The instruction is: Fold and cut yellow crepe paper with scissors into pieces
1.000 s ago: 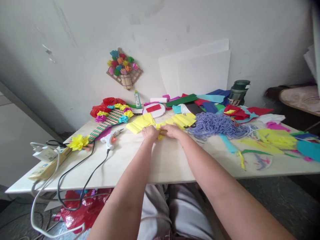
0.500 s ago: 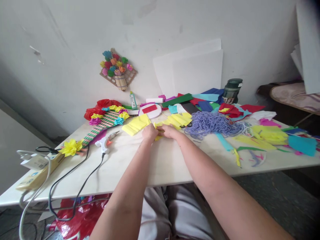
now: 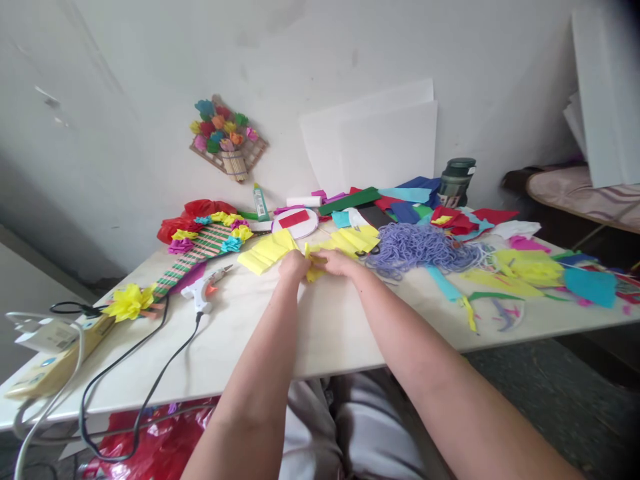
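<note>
On the pale wooden tabletop [image 3: 325, 333], past the heap of lilac cord [image 3: 420, 247], my left hand [image 3: 294, 265] and right hand [image 3: 336, 263] pinch a pleated strip of yellow crepe paper [image 3: 314, 261] between them. I judge I'm mid-gathering; next comes a tighter, even squeeze.

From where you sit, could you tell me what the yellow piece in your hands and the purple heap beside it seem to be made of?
The yellow piece, pinched between the left hand and right hand, looks like matte crepe or tissue paper: thin, crumpled, softly creased. The purple heap seems to be yarn or cord, judging by its tangled loops; the fibre is unclear.
</note>
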`<state>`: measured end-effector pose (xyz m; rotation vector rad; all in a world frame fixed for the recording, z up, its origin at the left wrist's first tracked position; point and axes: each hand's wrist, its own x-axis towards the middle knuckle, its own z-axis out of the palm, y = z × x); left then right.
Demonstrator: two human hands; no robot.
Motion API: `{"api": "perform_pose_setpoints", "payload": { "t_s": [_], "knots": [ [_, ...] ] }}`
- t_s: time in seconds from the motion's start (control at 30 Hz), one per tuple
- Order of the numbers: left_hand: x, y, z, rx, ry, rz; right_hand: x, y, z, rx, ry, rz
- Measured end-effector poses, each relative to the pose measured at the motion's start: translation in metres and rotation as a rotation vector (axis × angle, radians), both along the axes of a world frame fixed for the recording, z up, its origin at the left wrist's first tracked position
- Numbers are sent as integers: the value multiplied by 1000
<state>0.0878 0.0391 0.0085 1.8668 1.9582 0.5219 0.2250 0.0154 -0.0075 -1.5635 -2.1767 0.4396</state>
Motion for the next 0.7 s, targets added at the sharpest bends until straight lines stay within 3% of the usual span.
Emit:
{"api": "perform_pose_setpoints", "payload": {
  "t_s": [0.3, 0.43, 0.7],
  "knots": [
    [-9, -9, -6, 103, -50, 45, 6, 9, -9, -26, 73, 49],
    [-16, -5, -13, 173, -225, 64, 0, 5, -8, -9, 75, 49],
    [-14, 0, -21, 131, -602, 197, -5, 4, -7, 45, 36, 81]
  ]
}}
